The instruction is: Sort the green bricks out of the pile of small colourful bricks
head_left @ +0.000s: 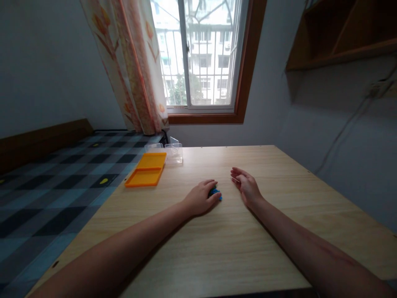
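Near the middle of the wooden table (192, 256), my left hand (201, 198) is closed around a few small blue and green pieces (215, 192). They show between its thumb and fingers, partly covered by the hand, and their exact kind is too small to make out. To the right, apart from them, my right hand (246, 186) rests on its side on the table. Its fingers are loosely curved and apart, with nothing visible in them.
An orange two-part tray (144, 178) lies at the table's left edge. Behind it stand clear plastic boxes (174, 154). A bed with a checked cover (62, 186) adjoins the left side. A window, a curtain (136, 70) and a wall shelf (338, 54) are beyond.
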A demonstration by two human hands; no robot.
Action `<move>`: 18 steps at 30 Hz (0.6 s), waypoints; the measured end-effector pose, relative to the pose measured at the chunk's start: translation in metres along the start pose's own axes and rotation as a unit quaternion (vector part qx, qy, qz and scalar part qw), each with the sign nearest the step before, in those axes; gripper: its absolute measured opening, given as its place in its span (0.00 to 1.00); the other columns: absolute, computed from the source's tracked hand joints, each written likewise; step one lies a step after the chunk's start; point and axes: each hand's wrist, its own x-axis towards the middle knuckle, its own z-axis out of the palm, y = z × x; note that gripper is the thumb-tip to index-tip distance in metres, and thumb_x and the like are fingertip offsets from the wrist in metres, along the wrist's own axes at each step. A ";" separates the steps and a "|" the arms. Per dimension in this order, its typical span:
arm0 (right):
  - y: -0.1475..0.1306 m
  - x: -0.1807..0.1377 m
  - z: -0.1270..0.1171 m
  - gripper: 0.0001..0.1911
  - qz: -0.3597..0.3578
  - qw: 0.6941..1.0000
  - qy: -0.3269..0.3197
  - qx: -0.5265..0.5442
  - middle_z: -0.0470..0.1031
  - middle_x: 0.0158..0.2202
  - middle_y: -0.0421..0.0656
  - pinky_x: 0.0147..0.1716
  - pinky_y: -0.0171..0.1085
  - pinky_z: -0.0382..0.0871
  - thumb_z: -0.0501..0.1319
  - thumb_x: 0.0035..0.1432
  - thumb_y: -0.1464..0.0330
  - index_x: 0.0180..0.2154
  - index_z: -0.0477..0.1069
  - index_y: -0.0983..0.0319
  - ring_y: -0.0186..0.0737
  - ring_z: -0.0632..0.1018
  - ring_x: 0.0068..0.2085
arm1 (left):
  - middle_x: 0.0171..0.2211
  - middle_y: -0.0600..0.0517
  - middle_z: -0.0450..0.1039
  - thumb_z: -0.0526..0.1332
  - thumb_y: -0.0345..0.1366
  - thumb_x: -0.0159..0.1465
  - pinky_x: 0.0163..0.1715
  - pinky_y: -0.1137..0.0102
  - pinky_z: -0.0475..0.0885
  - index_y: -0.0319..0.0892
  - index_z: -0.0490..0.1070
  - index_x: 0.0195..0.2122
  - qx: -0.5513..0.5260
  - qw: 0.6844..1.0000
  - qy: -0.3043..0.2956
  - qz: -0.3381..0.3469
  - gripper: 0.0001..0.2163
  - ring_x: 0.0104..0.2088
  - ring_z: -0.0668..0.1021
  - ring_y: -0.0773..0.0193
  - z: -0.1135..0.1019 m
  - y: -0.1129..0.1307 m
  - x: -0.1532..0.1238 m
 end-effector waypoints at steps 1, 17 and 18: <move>0.000 0.000 0.000 0.19 -0.001 1.000 0.001 0.000 0.83 0.46 0.44 0.59 0.47 0.73 0.64 0.44 0.70 0.40 0.82 0.56 0.45 0.80 0.52 | 0.62 0.36 0.72 0.60 0.47 0.69 0.63 0.55 0.69 0.37 0.72 0.61 0.004 1.000 -0.001 0.001 0.25 0.62 0.75 0.46 0.002 0.001 0.002; 0.004 0.007 0.000 0.21 -0.010 1.000 -0.001 -0.015 0.83 0.40 0.44 0.49 0.40 0.76 0.59 0.39 0.73 0.38 0.81 0.59 0.44 0.80 0.50 | 0.44 0.46 0.82 0.68 0.44 0.63 0.53 0.61 0.75 0.44 0.82 0.39 0.084 0.996 0.003 0.014 0.10 0.48 0.81 0.51 0.019 0.027 0.013; 0.004 0.007 0.000 0.21 -0.012 1.000 -0.001 -0.016 0.83 0.40 0.44 0.49 0.41 0.76 0.59 0.39 0.73 0.38 0.80 0.59 0.44 0.80 0.50 | 0.43 0.47 0.82 0.68 0.45 0.63 0.53 0.60 0.75 0.45 0.82 0.38 0.090 0.996 0.005 0.013 0.10 0.47 0.81 0.51 0.020 0.029 0.014</move>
